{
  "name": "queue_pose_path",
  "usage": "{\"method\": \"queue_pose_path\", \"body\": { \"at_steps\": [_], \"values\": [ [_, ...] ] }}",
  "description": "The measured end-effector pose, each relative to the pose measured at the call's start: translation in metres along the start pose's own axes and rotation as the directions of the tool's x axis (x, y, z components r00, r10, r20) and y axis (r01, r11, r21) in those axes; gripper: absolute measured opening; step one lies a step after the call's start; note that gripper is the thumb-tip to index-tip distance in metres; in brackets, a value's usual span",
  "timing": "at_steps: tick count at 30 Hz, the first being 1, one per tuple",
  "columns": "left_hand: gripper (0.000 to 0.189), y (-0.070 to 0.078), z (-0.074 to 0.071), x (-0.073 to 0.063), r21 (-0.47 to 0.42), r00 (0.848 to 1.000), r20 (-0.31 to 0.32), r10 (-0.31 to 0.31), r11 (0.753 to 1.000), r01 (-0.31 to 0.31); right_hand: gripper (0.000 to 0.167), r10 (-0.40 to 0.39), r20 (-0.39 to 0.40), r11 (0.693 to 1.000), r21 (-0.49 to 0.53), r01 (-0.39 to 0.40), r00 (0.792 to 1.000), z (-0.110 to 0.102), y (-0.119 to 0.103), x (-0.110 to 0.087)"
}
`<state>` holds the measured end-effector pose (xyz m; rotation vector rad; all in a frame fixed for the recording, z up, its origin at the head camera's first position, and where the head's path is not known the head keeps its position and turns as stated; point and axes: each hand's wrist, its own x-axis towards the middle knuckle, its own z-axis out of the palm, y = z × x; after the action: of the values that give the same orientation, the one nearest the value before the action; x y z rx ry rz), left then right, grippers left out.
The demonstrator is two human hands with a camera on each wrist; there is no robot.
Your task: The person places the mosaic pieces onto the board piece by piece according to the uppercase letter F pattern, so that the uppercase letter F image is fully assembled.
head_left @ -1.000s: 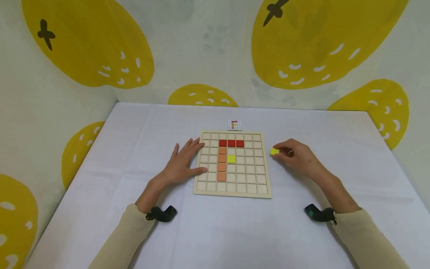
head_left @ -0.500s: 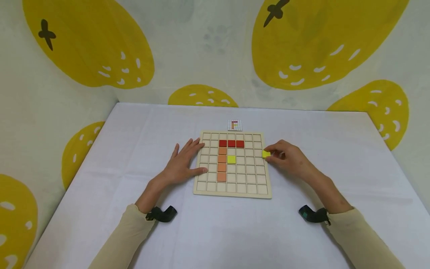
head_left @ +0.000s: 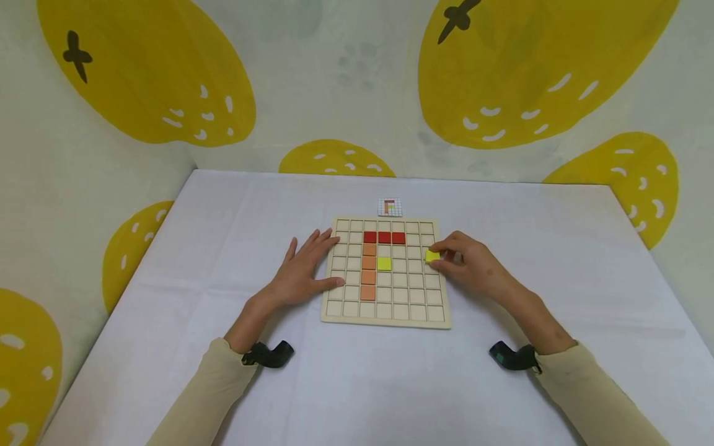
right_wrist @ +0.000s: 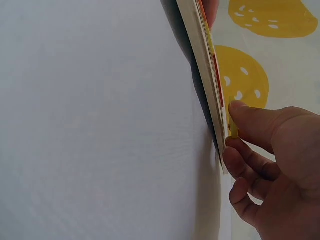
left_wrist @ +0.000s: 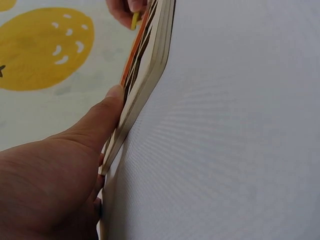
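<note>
A wooden grid board (head_left: 385, 314) lies on the white-covered table. Set in its cells are three red square tiles (head_left: 384, 237) in a row, an orange column of tiles (head_left: 368, 277) below the leftmost red one, and one yellow tile (head_left: 383, 264). My left hand (head_left: 301, 272) rests with spread, straight fingers on the board's left edge, thumb on its rim. My right hand (head_left: 471, 263) pinches a second yellow tile (head_left: 432, 256) between thumb and fingers, over the board's right edge cells. In the right wrist view this tile (right_wrist: 233, 120) is seen edge-on beside the board.
A small pattern card (head_left: 389, 207) with a coloured grid lies just behind the board. A white cloth (head_left: 251, 217) covers the table. Behind it stands a backdrop (head_left: 357, 111) printed with large yellow fruit. Black wrist cameras (head_left: 269, 354) sit at both sleeves.
My right hand has carried the yellow tile leftward, from beside the board to over its right edge cells. My left hand has stayed in place.
</note>
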<state>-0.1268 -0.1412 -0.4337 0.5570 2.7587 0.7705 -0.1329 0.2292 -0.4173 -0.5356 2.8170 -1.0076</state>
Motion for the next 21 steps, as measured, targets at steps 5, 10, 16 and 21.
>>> {"method": "queue_pose_path", "body": {
  "at_steps": [5, 10, 16, 21],
  "values": [
    [0.090, 0.000, 0.000, 0.000, 0.000, 1.000, -0.001, -0.003, 1.000, 0.003, 0.033, 0.002, 0.018, 1.000, 0.000, -0.002, 1.000, 0.004, -0.004, 0.002],
    [0.091, 0.000, 0.000, 0.000, -0.006, 1.000, 0.001, 0.000, 1.000, 0.000, 0.032, -0.003, 0.023, 1.000, -0.005, 0.003, 1.000, 0.008, -0.009, 0.004],
    [0.091, -0.001, 0.000, -0.001, 0.004, 1.000, -0.010, 0.017, 1.000, -0.017, 0.033, 0.017, 0.045, 1.000, -0.017, -0.016, 0.999, 0.012, -0.016, 0.006],
    [0.090, 0.000, -0.002, -0.002, -0.006, 0.999, -0.021, 0.031, 1.000, -0.031, 0.034, 0.042, 0.068, 0.999, -0.022, -0.041, 0.997, 0.014, -0.020, 0.008]
  ]
}}
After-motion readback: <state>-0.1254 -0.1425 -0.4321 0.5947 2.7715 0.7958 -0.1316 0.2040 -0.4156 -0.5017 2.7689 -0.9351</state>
